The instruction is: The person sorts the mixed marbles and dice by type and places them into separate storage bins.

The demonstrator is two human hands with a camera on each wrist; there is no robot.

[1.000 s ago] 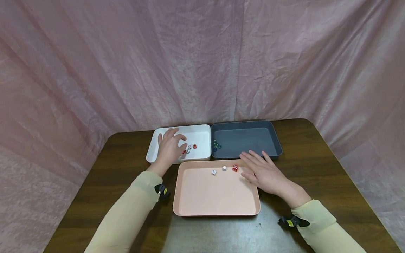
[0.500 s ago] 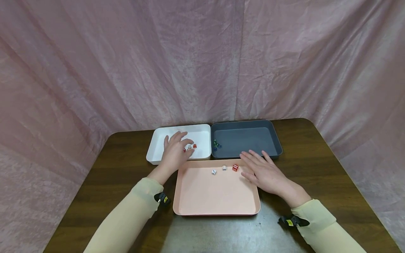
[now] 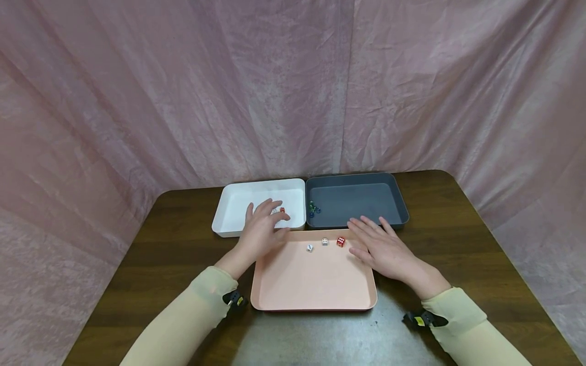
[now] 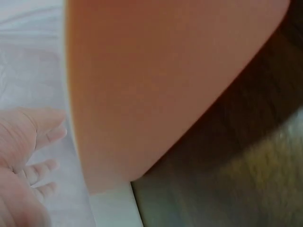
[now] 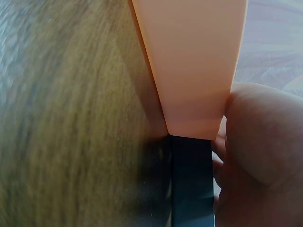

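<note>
My left hand (image 3: 262,235) is over the front right of the white tray (image 3: 235,203) and the back left corner of the pink tray (image 3: 316,284). Its fingers spread apart, and a gap shows between thumb and index finger with nothing visible in it. Just beyond the fingers, a red die (image 3: 282,209) and a white die (image 3: 274,210) lie in the white tray, partly hidden. My right hand (image 3: 384,254) stretches flat over the pink tray's back right corner. Near its fingertips sit a red die (image 3: 341,242), a white die (image 3: 324,242) and another white die (image 3: 310,248).
A dark grey tray (image 3: 361,198) stands at the back right, beside the white one. Several blue and green dice (image 3: 313,209) are clustered at its left side. Beneath lies a brown wooden table (image 3: 174,254), with a pink curtain (image 3: 293,91) behind.
My left hand has shifted right and toward me, from the white tray toward the pink tray's corner, covering some dice in the white tray. My right hand stays where it was.
</note>
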